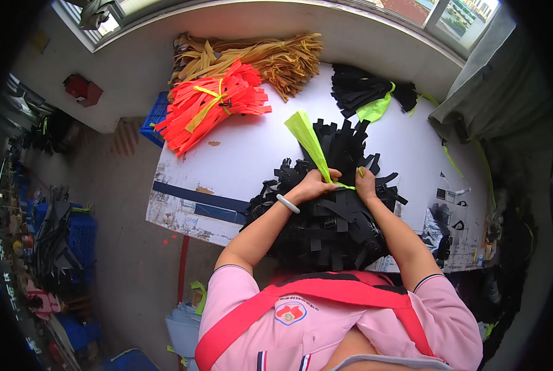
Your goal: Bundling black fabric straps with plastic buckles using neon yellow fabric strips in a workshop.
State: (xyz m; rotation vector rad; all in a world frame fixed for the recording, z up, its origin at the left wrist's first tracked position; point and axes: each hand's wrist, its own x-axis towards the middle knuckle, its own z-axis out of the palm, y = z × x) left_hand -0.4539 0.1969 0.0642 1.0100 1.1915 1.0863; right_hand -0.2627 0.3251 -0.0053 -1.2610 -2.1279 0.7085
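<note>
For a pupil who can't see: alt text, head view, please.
A person's left hand and right hand hold a yellow strip across a large black bundle on a white table. Orange bundle, tan bundle, smaller black bundle beyond.

"What's on the white table point(227, 166)?"
"A black bundle point(326, 232), right under the fingers point(333, 175). Beyond them to the left, an orange bundle point(239, 99), and a tan bundle point(282, 59) just behind it."
"And to their right?"
"A smaller black bundle point(357, 89), farther out; some plastic point(437, 221), closer in."
</note>
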